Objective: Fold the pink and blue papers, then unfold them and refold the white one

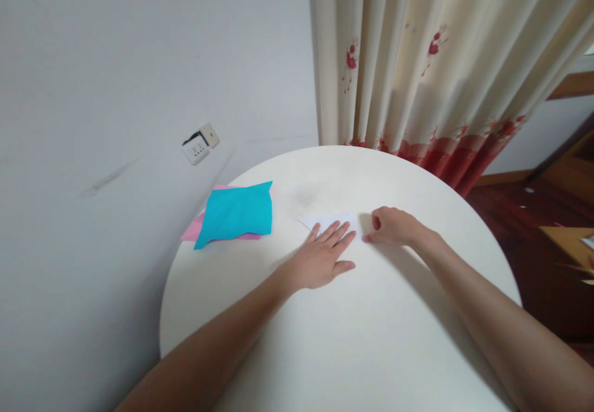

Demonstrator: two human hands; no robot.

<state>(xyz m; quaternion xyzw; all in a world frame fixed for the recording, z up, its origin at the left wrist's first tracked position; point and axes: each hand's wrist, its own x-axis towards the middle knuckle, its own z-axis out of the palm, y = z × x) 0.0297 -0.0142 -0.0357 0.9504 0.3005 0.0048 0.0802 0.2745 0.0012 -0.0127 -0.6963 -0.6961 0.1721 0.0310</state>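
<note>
A white sheet of paper [325, 221] lies on the round white table [371, 338], hard to tell from the tabletop. My left hand [322, 257] rests flat on it, fingers spread and pointing away from me. My right hand [392, 226] is curled just to the right, its fingertips pressing down at the paper's right edge. Much of the sheet is hidden under my left hand.
A blue sheet of paper [236, 214] lies over a pink sheet [192, 231] at the table's left edge, by the wall. A wall socket [199, 145] is behind it. A cream curtain with red print [431, 65] hangs beyond the table; dark wooden floor [533, 232] at right.
</note>
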